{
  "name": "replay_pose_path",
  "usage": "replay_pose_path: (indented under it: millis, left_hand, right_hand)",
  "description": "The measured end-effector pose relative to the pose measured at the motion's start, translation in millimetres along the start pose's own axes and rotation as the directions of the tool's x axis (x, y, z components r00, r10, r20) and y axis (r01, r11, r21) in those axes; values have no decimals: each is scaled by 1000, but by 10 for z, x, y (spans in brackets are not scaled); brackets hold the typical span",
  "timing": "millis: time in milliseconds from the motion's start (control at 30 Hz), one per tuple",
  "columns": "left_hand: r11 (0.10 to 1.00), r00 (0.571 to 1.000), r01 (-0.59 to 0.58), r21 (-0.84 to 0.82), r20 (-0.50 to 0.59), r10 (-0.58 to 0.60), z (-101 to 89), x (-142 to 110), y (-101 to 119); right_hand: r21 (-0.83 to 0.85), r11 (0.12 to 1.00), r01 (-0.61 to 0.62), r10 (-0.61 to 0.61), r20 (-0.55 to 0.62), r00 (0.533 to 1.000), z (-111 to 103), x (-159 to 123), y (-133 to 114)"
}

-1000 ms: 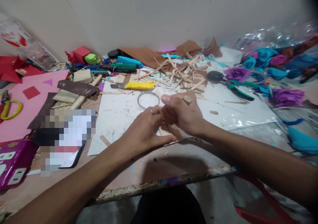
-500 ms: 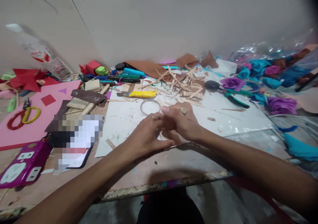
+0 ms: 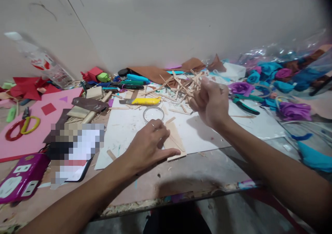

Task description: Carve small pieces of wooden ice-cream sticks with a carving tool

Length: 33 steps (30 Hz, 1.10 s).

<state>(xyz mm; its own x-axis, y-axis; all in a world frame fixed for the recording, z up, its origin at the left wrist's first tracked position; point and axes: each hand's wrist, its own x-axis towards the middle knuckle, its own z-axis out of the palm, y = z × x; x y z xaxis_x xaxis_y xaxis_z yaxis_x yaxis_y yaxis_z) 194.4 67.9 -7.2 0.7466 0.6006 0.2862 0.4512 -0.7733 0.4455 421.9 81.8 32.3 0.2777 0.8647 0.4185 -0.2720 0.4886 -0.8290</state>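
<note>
My left hand [image 3: 150, 142] rests on the white sheet, its thumb stretched apart from the bent fingers. Thumb and fingertips touch a small flat wooden panel [image 3: 176, 137], made of pale strips, near the sheet's front edge. My right hand [image 3: 211, 102] is raised in front of the heap of thin wooden sticks [image 3: 181, 83], its fingers curled closed. Whatever it holds, if anything, is hidden by the fingers. Just beyond my left hand lies a clear tape roll [image 3: 154, 114]. A yellow utility knife [image 3: 145, 101] lies behind it.
Red and yellow scissors [image 3: 23, 123] lie on pink paper at left, with a phone [image 3: 83, 168] and a purple power socket [image 3: 24, 178] nearer. Green-handled pliers [image 3: 246, 106] and crepe-paper flowers [image 3: 293, 109] are at right. A plastic bottle [image 3: 41, 61] leans on the wall.
My right hand has lifted away from the left, up and to the right, uncovering the wooden panel. My left hand stays at the panel. The view has shifted slightly.
</note>
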Motion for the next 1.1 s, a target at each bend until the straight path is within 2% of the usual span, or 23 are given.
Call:
replay_pose_path:
  millis: [167, 300, 500, 833, 1100]
  left_hand:
    - [989, 993, -110, 100, -22, 113, -56, 15, 11]
    - [990, 992, -122, 68, -13, 123, -47, 2, 15]
    - [997, 998, -70, -39, -7, 70, -22, -25, 5]
    - [987, 998, -27, -159, 53, 36, -79, -11, -39]
    - [979, 995, -46, -198, 76, 62, -117, 10, -32]
  right_hand:
    - [4, 1000, 18, -18, -43, 999, -66, 69, -78]
    - [40, 999, -17, 19, -47, 999, -124, 107, -78]
    - [96, 973, -210, 202, 87, 975, -91, 72, -107]
    - [166, 908, -385, 315, 337, 887, 114, -255, -135]
    - [141, 890, -434, 367, 344, 864, 176, -367, -76]
